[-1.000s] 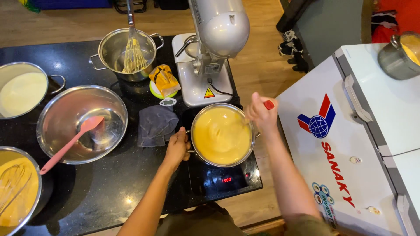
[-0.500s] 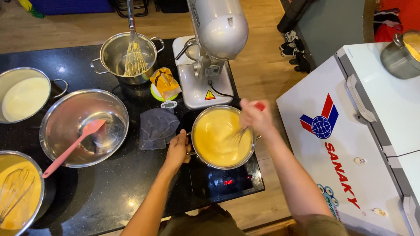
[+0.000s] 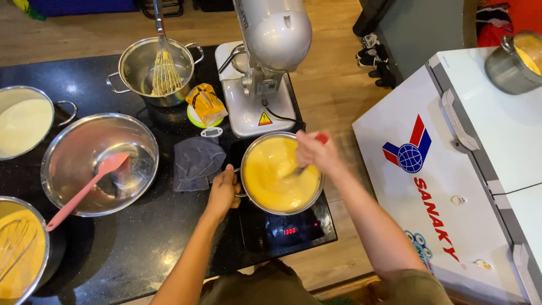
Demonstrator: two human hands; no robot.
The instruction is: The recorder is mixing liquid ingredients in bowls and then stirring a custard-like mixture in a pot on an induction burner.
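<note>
A steel pot (image 3: 280, 209) full of thick yellow cream sits on a black induction hob (image 3: 288, 231) with a red display. My left hand (image 3: 223, 189) grips the pot's left handle. My right hand (image 3: 313, 151) is over the pot, closed on a red-handled whisk (image 3: 305, 164) whose blurred wires dip into the cream.
A white stand mixer (image 3: 265, 68) stands behind the pot. A grey cloth (image 3: 195, 161), a large steel bowl (image 3: 68, 181) with a pink spatula (image 3: 87, 189), a pot with a whisk (image 3: 161, 68), two more pots at left, and a white chest freezer (image 3: 480, 186) at right surround it.
My right hand moved from the pot's right rim leftward over the cream, stirring with the whisk. My left hand stayed on the handle.
</note>
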